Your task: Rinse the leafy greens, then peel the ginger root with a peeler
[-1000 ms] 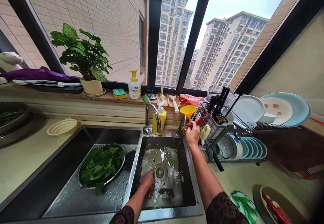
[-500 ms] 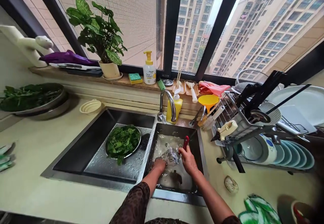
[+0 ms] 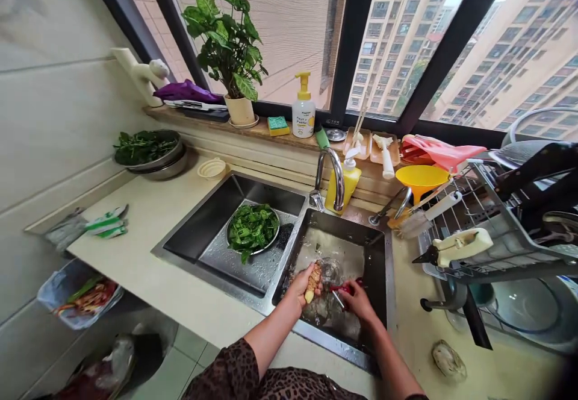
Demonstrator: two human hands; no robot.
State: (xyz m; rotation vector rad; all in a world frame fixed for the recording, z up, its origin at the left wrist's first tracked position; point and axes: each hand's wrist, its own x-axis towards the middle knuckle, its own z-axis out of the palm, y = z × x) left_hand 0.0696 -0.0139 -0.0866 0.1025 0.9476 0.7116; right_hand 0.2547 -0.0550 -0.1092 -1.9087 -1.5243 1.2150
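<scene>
- Head view, hard to see: the right hand [image 3: 359,299] is closed around a red-handled tool [image 3: 342,290]; its working end is too small and blurred to name, and the fingers cover most of the handle.
- The dish rack [image 3: 506,231] runs off the right edge of the picture, and its contents merge into dark shapes.
- The bin [image 3: 76,294] below the counter, left of the sink, is partly cut off by the counter edge.
- Around the sink [image 3: 374,267]: the left basin holds a metal bowl of greens [image 3: 251,229]; the tap [image 3: 331,174] rises behind the divider, with a yellow soap bottle [image 3: 345,183] just beside it.
- Behind the sink, the sill carries a potted plant [image 3: 228,44], a green sponge [image 3: 277,125] and a white pump bottle [image 3: 303,109].
- An orange funnel [image 3: 419,178] sits to the right of the tap, and a second bowl of greens [image 3: 147,150] stands on the counter well left of the sink.
- Nothing stands between the hands and the right basin.
- Grip: the left hand [image 3: 301,282] is wrapped around a knobbly ginger root [image 3: 313,281], fingers pinching it lengthwise over the wet right basin.
- The tool in the right hand lies just beside the root; I cannot tell whether it touches.
</scene>
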